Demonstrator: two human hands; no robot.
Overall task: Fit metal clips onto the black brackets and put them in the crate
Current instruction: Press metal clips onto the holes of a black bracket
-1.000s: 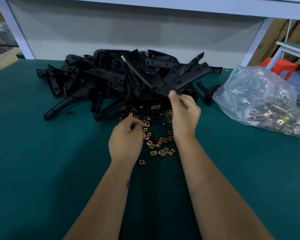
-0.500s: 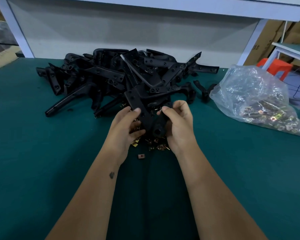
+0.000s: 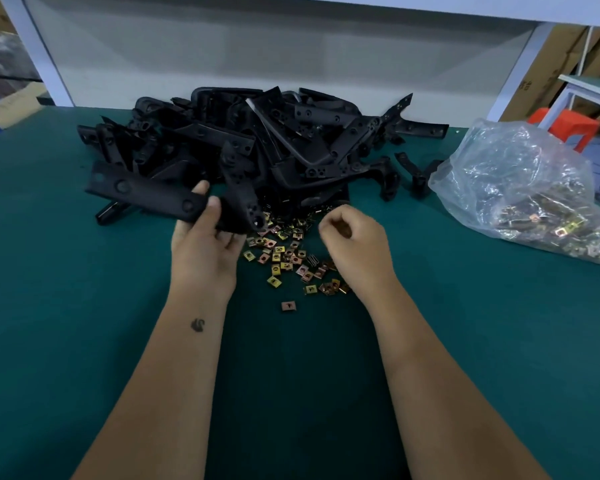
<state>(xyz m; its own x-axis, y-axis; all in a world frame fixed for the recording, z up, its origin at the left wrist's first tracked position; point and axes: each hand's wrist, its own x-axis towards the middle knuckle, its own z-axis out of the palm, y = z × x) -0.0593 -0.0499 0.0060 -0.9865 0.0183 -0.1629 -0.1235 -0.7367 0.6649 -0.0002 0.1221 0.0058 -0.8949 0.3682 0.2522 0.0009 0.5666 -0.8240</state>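
The left hand (image 3: 205, 251) now grips a bracket (image 3: 174, 199) alone, lifted clear of the pile (image 3: 257, 147). The right hand (image 3: 352, 242) has let go, fingers curled over the clips (image 3: 284, 258) just below the bracket; whether it holds one, cannot tell. Fitting comes next.

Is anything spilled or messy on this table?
Nothing looks damaged. Small metal clips lie scattered loose on the green table, one stray clip apart from the rest. The black brackets sit in a jumbled heap.
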